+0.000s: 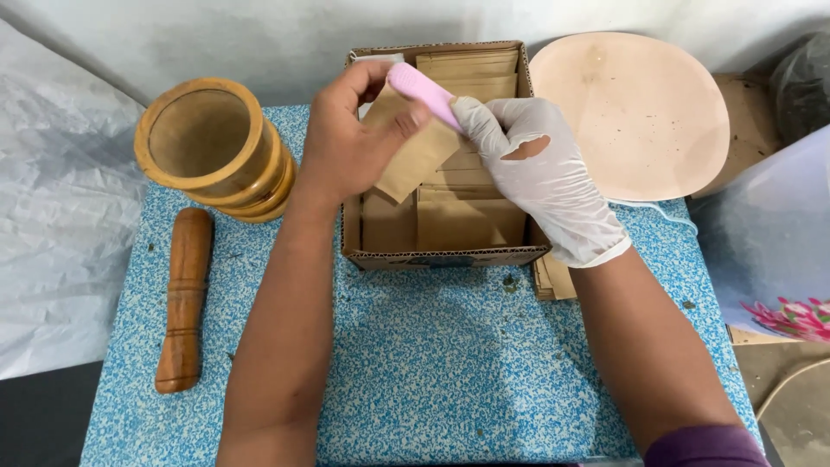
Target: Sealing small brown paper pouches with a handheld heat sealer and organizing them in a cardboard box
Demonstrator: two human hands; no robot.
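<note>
My left hand (350, 138) is bare and pinches a small brown paper envelope (415, 156) above an open cardboard box (441, 257). My right hand (540, 177) wears a torn white glove and grips a pink handled tool (424, 91), whose end lies across the top of the envelope by my left thumb. The box holds rows of similar brown envelopes (467, 220). Both hands hover over the middle of the box.
A wooden mortar (212, 147) stands at the left on the blue speckled tabletop (432, 363), with a wooden pestle (183, 298) lying in front of it. A round pinkish board (640, 112) sits at the right, more envelopes (555, 281) beside the box, and plastic sheeting (769, 233).
</note>
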